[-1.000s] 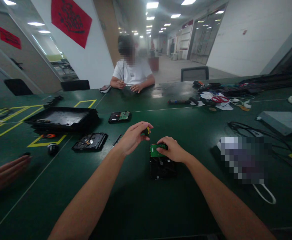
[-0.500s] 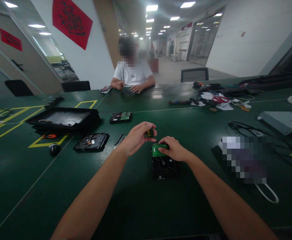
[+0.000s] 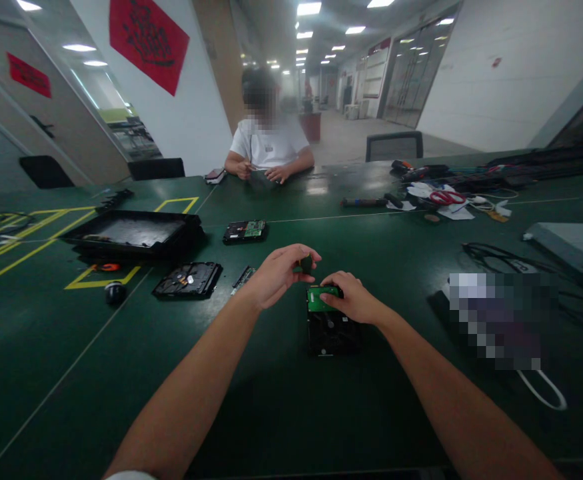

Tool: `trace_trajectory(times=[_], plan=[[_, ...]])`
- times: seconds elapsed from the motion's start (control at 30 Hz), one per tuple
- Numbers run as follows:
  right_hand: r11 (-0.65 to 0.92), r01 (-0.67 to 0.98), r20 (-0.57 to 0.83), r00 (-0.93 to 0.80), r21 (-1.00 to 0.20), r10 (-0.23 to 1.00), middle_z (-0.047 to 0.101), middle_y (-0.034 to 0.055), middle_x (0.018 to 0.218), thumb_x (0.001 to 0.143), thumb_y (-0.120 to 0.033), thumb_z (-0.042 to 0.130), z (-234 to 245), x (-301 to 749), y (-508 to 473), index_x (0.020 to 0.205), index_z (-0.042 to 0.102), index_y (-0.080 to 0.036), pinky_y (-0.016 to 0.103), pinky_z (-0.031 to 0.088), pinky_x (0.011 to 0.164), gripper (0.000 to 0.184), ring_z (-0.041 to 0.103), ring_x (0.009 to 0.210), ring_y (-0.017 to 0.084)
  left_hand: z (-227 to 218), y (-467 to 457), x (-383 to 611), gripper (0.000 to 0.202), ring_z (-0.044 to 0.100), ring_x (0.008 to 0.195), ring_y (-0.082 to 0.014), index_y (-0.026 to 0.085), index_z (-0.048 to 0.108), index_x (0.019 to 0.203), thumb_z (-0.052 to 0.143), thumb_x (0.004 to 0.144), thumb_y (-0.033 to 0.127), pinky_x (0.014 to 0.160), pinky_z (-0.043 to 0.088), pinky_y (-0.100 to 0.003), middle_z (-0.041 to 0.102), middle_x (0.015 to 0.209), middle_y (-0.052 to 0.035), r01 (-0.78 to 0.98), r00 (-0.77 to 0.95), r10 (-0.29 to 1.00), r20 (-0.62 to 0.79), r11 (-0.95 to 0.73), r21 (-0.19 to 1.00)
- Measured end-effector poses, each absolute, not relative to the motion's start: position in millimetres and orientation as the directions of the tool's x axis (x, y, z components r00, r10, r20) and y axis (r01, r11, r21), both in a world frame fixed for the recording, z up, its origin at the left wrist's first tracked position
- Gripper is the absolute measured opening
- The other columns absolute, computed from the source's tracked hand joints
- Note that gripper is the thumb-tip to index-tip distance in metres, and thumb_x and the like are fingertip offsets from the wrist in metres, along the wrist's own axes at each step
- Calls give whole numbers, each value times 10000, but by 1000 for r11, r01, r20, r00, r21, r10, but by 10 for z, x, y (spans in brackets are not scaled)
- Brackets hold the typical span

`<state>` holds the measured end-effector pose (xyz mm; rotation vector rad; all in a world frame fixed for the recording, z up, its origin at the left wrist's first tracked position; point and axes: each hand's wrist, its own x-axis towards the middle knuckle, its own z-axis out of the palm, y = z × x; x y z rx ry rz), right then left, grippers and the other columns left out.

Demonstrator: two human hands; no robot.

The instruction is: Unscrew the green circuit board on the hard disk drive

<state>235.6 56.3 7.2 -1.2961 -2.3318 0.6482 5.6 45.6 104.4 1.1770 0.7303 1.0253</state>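
Observation:
A black hard drive (image 3: 332,331) lies on the green table (image 3: 281,400) in front of me, with a small green circuit board (image 3: 317,300) at its far end. My right hand (image 3: 352,299) rests on that board, fingers pressed down on it. Just left of the drive, my left hand (image 3: 277,274) hovers above the table with its fingers pinched round a small dark tool with a yellow mark (image 3: 305,264).
To the left lie an opened drive casing (image 3: 188,279), a narrow strip (image 3: 242,279), another drive with a green board (image 3: 244,231), a black tray (image 3: 134,235) and a round black object (image 3: 114,291). Cables, scissors (image 3: 445,197) and a grey box (image 3: 571,243) sit right. A person sits across the table.
My left hand has edged right, closer to my right hand over the drive. Another person's hand at the left edge has left the view. The view shifted slightly.

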Motion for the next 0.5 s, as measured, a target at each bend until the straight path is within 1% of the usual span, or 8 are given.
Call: trace_trajectory(times=[0.1,0.27,0.43,0.5], plan=[[463,680,117,-490,-568,864,682,88,1209,1011,-366,677,75,2358,560,1212,695,-264,447,428,956,226,602,1141,288,1067,441,65,243,615,971,-206,146,771,953,658,961,361,735,607,-303,665,1059,-97,-234,391,919,56,41,971],[464,679,121,-489,-569,864,677,89,1217,1011,-392,679,78,2369,552,1225,686,-262,435,433,939,251,604,1123,283,1084,437,72,240,656,936,-219,159,730,1016,645,976,380,757,625,-343,682,930,-82,-255,422,906,38,78,964],[469,679,126,-491,-565,862,679,92,1220,1015,-386,672,78,2369,547,1229,685,-261,438,433,946,248,607,1135,287,1040,463,71,283,659,941,-214,157,711,986,646,987,433,783,624,-343,681,934,-79,-278,421,904,66,59,959],[473,674,127,-496,-567,859,677,95,1230,1020,-389,665,83,2368,544,1239,680,-260,438,433,948,254,604,1142,287,1035,461,80,293,647,948,-210,163,714,979,674,972,453,778,620,-334,669,945,-72,-268,425,902,79,42,962]])
